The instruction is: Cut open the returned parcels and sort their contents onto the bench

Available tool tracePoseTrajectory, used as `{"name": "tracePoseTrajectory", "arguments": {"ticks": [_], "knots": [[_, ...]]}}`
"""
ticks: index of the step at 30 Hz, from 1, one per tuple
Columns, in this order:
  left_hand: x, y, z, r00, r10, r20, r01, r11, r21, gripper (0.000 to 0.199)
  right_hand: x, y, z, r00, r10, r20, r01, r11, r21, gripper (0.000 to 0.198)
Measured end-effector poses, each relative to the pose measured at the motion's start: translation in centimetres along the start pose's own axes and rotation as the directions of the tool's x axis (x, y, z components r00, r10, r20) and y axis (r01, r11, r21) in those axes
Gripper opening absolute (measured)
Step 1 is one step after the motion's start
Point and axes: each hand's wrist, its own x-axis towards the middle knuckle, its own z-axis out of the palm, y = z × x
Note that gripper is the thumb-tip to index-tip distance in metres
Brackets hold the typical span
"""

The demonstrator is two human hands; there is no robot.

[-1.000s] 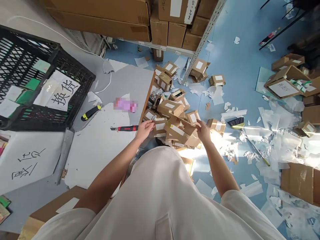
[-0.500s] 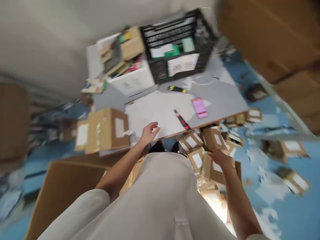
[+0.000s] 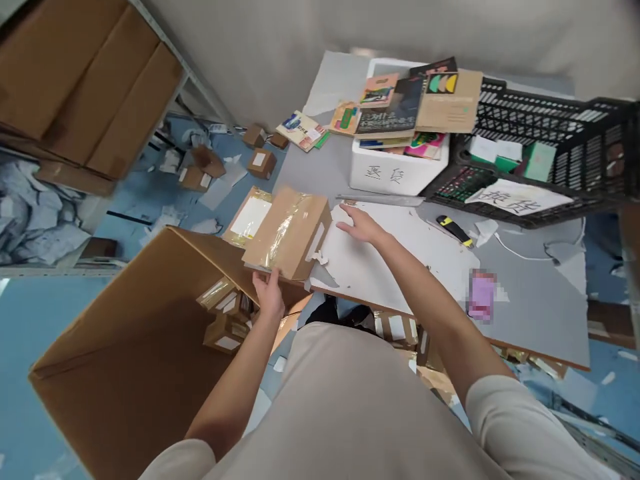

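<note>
A taped cardboard box [image 3: 287, 230] rests at the left end of the table, clear tape over its top and a white label on its right side. My left hand [image 3: 270, 297] grips its near lower edge, thumb against the front; the fingers under it are partly hidden. My right hand [image 3: 361, 223] is open just right of the box, fingers spread toward it and apart from it, above a white sheet [image 3: 395, 230]. Behind the box on the left lies a smaller labelled parcel [image 3: 250, 217]. A black-and-yellow box cutter [image 3: 454, 231] lies farther right.
A large open carton [image 3: 135, 333] with parcels inside stands at the left. On the table [image 3: 545, 293] are a white bin [image 3: 395, 170] of books, a black crate [image 3: 530, 193] and a pink phone [image 3: 481, 297]. Cartons [image 3: 85, 80] fill a shelf at upper left.
The view has swung left. My right hand has come up from the parcels below the table to beside the box. My left hand has moved from the table edge onto the box's near edge.
</note>
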Motion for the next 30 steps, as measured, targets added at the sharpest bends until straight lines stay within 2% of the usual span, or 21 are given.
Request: {"name": "tracePoseTrajectory", "arguments": {"ticks": [3, 6, 9, 13, 17, 20, 23, 25, 30], "knots": [[0.9, 0.3, -0.3, 0.985, -0.069, 0.16, 0.086, 0.991, -0.106, 0.058, 5.5, -0.9, 1.8, 0.997, -0.081, 0.012, 0.08, 0.995, 0.059, 0.061], [0.9, 0.8, -0.1, 0.975, -0.046, 0.219, 0.097, 0.968, -0.229, 0.064, 8.1, -1.6, 2.7, 0.994, -0.101, 0.038, 0.099, 0.994, 0.043, 0.057], [0.4, 1.3, 0.1, 0.958, -0.099, 0.268, 0.174, 0.946, -0.272, 0.072, 8.7, -2.5, 3.1, 0.999, -0.044, 0.023, 0.043, 0.999, 0.016, 0.054], [0.1, 1.8, -0.3, 0.942, -0.161, 0.296, 0.247, 0.927, -0.281, 0.072, 7.1, -3.1, 3.0, 0.993, 0.072, -0.095, -0.066, 0.996, 0.064, 0.048], [-0.4, 2.3, -0.3, 0.926, -0.131, 0.354, 0.239, 0.93, -0.28, 0.072, 2.6, -2.3, 1.3, 0.956, 0.143, -0.255, -0.09, 0.974, 0.208, 0.048], [-1.3, 3.6, 1.0, 0.905, -0.03, 0.423, 0.157, 0.95, -0.269, 0.074, -2.8, -1.1, -0.7, 0.897, 0.221, -0.383, -0.093, 0.941, 0.325, 0.048], [-2.3, 5.3, 3.2, 0.865, 0.099, 0.492, 0.029, 0.969, -0.246, 0.073, -9.2, 0.2, -2.1, 0.804, 0.319, -0.501, -0.097, 0.903, 0.419, 0.045], [-2.5, 6.3, 5.2, 0.821, 0.158, 0.549, -0.049, 0.977, -0.209, 0.069, -13.5, 1.1, -2.2, 0.727, 0.398, -0.56, -0.11, 0.872, 0.477, 0.043], [-1.4, 7.1, 10.9, 0.697, 0.158, 0.699, -0.165, 0.985, -0.058, 0.066, -21.7, 3.4, 0.9, 0.565, 0.577, -0.59, -0.092, 0.755, 0.65, 0.044]]}}
